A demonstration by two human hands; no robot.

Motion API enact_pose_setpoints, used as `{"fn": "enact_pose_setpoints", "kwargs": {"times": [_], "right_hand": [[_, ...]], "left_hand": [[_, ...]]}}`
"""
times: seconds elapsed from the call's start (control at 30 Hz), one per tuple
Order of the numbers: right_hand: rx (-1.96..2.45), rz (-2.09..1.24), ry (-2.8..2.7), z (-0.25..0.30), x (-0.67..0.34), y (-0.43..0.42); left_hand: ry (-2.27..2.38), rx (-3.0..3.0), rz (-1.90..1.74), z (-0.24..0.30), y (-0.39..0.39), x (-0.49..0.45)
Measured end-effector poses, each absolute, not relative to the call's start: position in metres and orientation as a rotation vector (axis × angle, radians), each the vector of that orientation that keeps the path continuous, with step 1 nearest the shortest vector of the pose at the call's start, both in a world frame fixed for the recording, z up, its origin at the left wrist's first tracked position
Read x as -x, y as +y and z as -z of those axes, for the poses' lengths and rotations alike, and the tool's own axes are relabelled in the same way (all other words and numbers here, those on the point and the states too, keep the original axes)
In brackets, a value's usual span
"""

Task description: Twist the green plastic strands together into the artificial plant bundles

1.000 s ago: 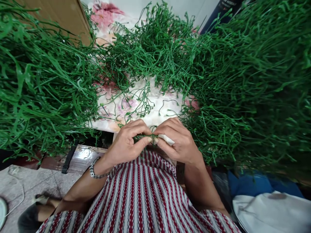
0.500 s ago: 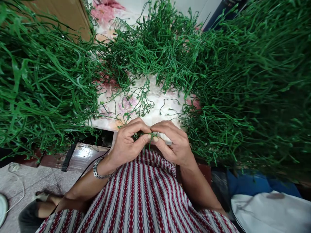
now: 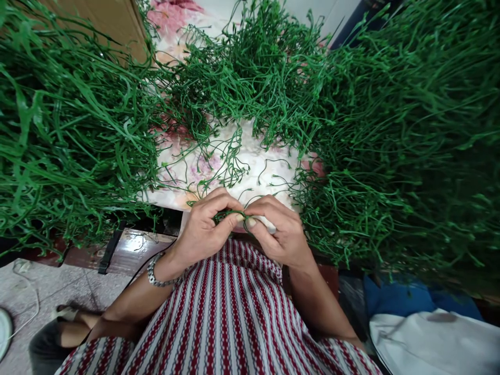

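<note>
My left hand (image 3: 213, 225) and my right hand (image 3: 278, 227) meet fingertip to fingertip at the near edge of the table. Both are closed in a pinch on thin green plant stems (image 3: 242, 215), artificial-looking, with small budded tips. Part of the stems runs back under my left fingers, where it is hidden. Just beyond my hands, several loose stems (image 3: 233, 164) lie on the flowered cloth (image 3: 250, 138). A silvery bracelet (image 3: 153, 273) circles my left wrist.
Heaped green stems rise in a left pile (image 3: 74, 125), a middle pile (image 3: 258, 78) and a large right pile (image 3: 410, 140). A cardboard box (image 3: 105, 26) stands at the back left. White fabric (image 3: 433, 338) lies at lower right. Another person's leg (image 3: 74, 328) shows at lower left.
The pinched stems have shifted slightly between my fingertips, and more of them shows along my left fingers. Both hands stay in nearly the same place.
</note>
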State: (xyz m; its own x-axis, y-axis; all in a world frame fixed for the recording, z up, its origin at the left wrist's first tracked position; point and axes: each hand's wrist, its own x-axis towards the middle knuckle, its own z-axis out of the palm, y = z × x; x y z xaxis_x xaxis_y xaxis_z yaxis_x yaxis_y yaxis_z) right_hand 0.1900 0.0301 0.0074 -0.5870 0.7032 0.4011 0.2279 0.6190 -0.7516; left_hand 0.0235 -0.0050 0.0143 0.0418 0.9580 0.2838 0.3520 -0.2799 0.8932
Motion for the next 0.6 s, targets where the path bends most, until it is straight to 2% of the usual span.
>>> {"fn": "enact_pose_setpoints", "kwargs": {"times": [0.23,0.6], "right_hand": [[0.746,-1.057,-2.024,-0.003,-0.191,0.033],[0.597,-0.884,-2.336,-0.008,-0.194,0.037]], "left_hand": [[1.326,-1.795,-1.187,-0.015,-0.009,-0.027],[1.206,-2.022,-1.052,-0.009,-0.002,-0.017]]}}
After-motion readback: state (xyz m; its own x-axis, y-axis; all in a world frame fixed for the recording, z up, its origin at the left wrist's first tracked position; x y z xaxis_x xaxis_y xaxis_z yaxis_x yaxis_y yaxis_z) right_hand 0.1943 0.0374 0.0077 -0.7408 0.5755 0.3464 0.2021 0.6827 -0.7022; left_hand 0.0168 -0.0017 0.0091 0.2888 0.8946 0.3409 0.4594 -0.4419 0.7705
